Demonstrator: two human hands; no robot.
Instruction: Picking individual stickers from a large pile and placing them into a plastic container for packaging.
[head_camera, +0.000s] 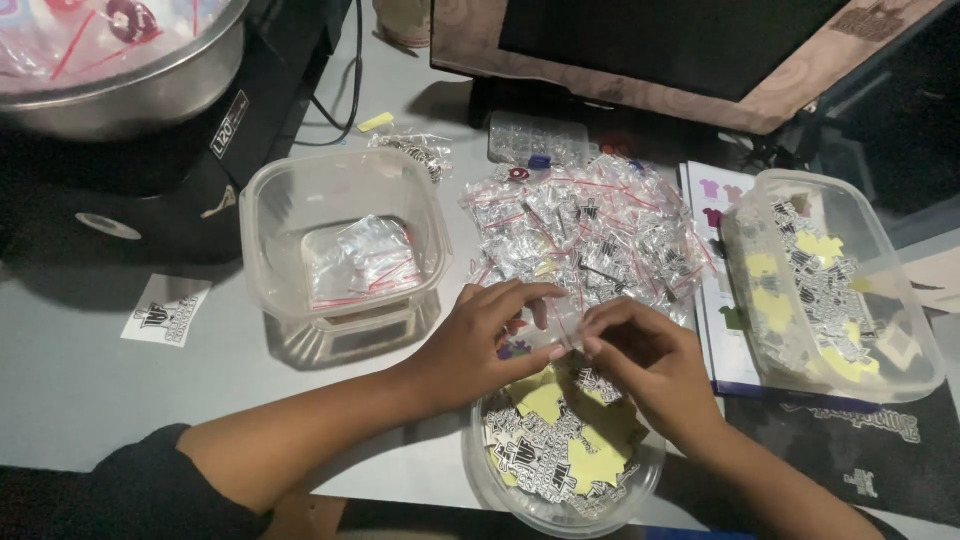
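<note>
Left hand (478, 345) & right hand (640, 362) pinch a small clear bag (560, 325) together over round sticker tub (560, 470); bag contents hard to make out, tub's near rim cut off.

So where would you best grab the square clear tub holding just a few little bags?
Probably by the rim of the square tub, on its left wall, coming from the left side. It stands upright and open, that side faces bare table, and the pile of small bags crowds its right.
</note>
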